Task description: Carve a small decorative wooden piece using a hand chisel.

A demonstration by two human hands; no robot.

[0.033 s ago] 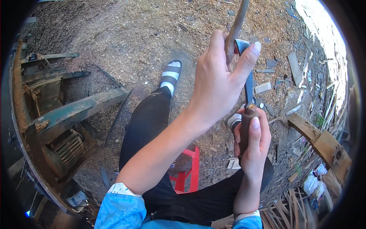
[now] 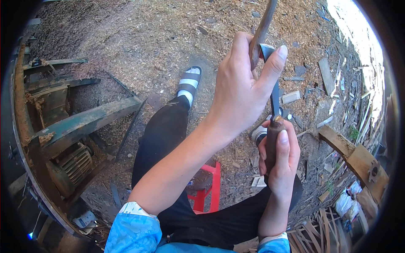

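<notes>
My left hand (image 2: 240,92) is closed round a brown wooden stick (image 2: 263,23) that runs up past the top edge, its thumb lying against the angled metal head (image 2: 265,49) of a tool. A dark metal shaft (image 2: 275,101) runs down from the head behind that thumb to a brown wooden handle (image 2: 272,139). Below, my right hand (image 2: 282,164) grips this handle, thumb along its front. Where exactly the blade meets the stick is partly hidden by my left fingers.
Left stands a rusty machine frame (image 2: 88,114) with a motor (image 2: 74,168). A red plastic stool (image 2: 215,189) is below my arms, between my sandalled feet and me. At right are a curved board (image 2: 337,143), white bags (image 2: 344,202) and wood strips (image 2: 316,232). Shavings and scraps litter the ground (image 2: 126,42).
My left hand and the stick have shifted very slightly. My right hand keeps its grip on the handle.
</notes>
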